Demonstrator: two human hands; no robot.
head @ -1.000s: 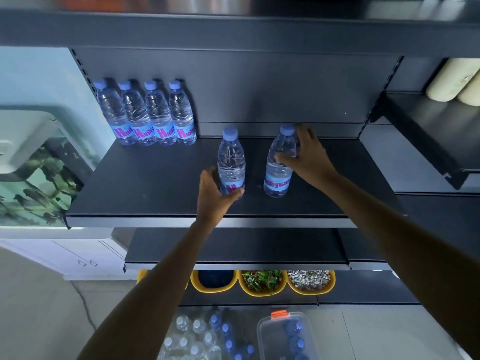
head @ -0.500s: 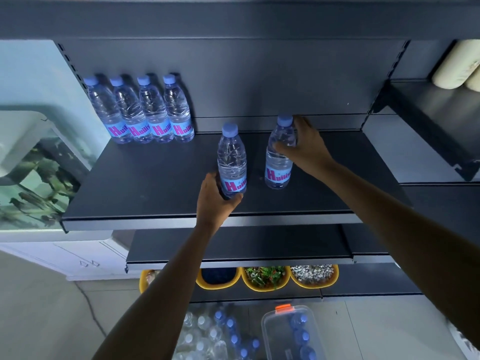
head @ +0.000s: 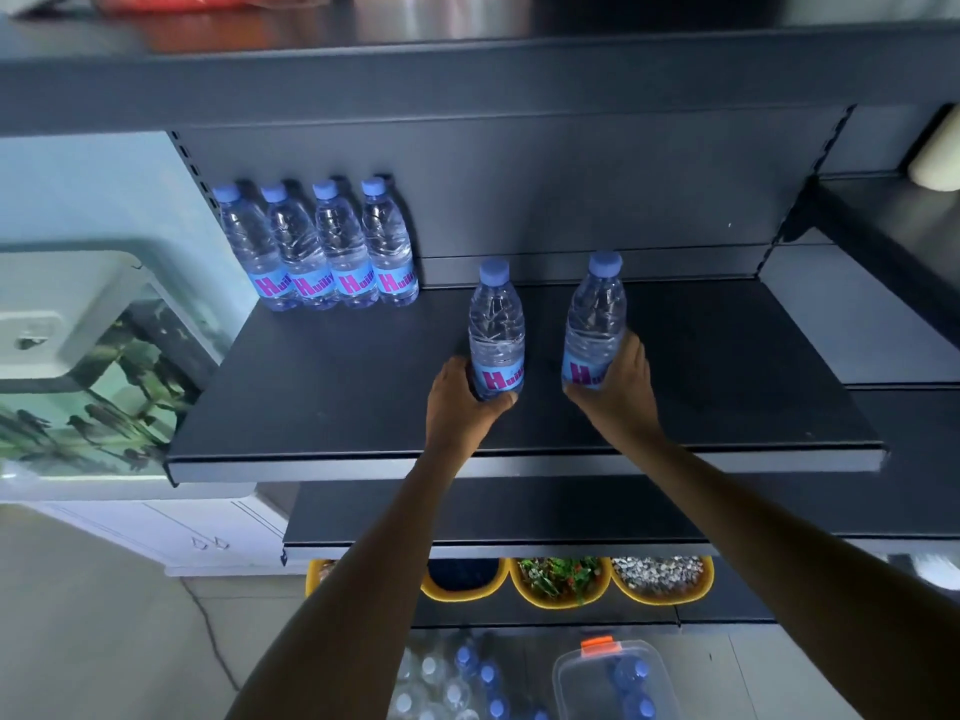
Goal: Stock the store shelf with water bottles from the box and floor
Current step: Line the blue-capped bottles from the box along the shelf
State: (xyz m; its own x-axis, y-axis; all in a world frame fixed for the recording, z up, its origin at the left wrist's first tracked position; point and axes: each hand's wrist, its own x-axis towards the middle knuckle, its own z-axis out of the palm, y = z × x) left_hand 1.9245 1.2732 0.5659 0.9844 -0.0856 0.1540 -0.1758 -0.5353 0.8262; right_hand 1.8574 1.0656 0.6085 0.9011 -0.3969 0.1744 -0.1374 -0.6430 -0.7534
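in the head view, the left hand (head: 462,402) wraps fingers and thumb round the lower, labelled part of the left bottle (head: 496,324), and the right hand (head: 618,392) grasps the right bottle (head: 596,314) the same way, round its label. both bottles are upright near the middle of the dark shelf (head: 332,407), close to each other but apart, in the front half of the board. whether their bases are fully down on it i cannot tell, since the hands cover them. each has its long axis vertical, blue cap up, and its pink-lettered label faces out toward the camera. at the back left corner a row of four bottles (head: 332,246) stands against the rear panel (head: 571,200), touching side by side, caps up, labels forward. by my reading that makes six bottles at shelf level, with most of the board right of the row bare, so the stocking is at an early stage. down on the floor (head: 104,641) loose bottles (head: 452,683) lie clustered, and just beside them a clear plastic box (head: 608,683) with an orange clasp holds a few more; these are left to bring up. the two in hand probably belong back beside the row. yellow bowls (head: 561,584) sit lower down, and a fish tank (head: 104,366) stands at left.
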